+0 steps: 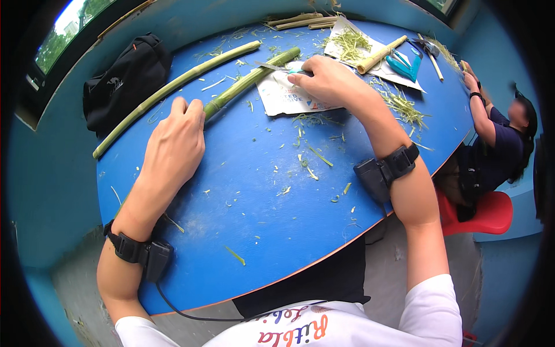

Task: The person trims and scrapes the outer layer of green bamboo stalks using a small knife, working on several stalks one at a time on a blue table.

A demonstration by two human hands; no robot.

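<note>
Stalk (245, 87) slants across the upper centre of the frame; my left hand (173, 139) grips its lower end, my right hand (329, 81) the knife (275, 67). I'd stroke shallowly, away from the left hand, though edge contact is hard to judge.

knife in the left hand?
No, the right hand grips the knife, while the left hand holds the near end of the shorter green stalk.
</note>
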